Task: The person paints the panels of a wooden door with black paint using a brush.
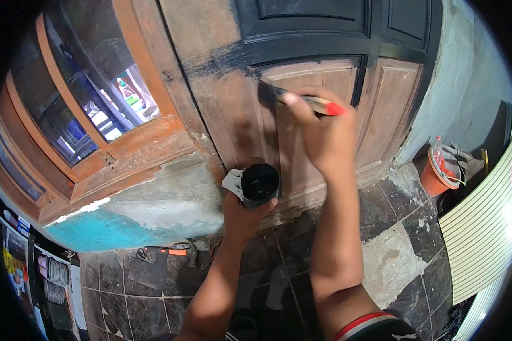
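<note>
My right hand [327, 133] grips a paintbrush [311, 103] with a red-tipped handle. Its dark bristles meet the wooden door [222, 108] near the upper left corner of a bare lower panel. Black paint covers the upper part of the door, with ragged streaks at its left edge, while the lower panels show brown wood. Lower down, in front of the door, my left hand [246, 219] is wrapped round a cup of black paint [260, 183]. A pale torn flap sticks out at the cup's left side.
A wood-framed window [96, 85] is at left above a patchy plaster wall [170, 193]. On the dark tile floor lie an orange-handled hammer [176, 250] and pliers [145, 256]. An orange bucket [438, 175] and ribbed cream panels [483, 219] stand at right.
</note>
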A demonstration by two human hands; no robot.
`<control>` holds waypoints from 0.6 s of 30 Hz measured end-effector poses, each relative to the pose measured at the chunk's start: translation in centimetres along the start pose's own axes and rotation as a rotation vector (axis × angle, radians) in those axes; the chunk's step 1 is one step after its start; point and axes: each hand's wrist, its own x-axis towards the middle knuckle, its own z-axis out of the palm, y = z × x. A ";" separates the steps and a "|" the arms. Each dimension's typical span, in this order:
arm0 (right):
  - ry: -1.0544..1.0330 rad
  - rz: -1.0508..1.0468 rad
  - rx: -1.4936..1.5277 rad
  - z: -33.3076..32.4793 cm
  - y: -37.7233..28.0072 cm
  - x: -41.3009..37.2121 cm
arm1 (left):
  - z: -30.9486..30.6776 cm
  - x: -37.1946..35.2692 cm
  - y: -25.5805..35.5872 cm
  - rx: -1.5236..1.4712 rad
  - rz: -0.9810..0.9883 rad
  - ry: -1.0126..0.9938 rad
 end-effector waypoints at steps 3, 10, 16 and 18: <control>-0.028 0.166 0.071 -3.3 -2.1 -0.4 | -0.3 0.5 0.2 0.001 0.086 0.028; -0.457 0.098 -0.197 -4.0 -4.0 -2.2 | 0.3 1.6 -0.6 -0.011 0.168 0.050; -0.654 -0.059 -0.377 0.8 1.1 -5.3 | 1.1 1.0 1.1 -0.014 0.094 0.061; -0.635 -0.064 -0.406 1.4 1.2 -6.1 | 0.9 1.1 0.9 0.055 0.121 0.083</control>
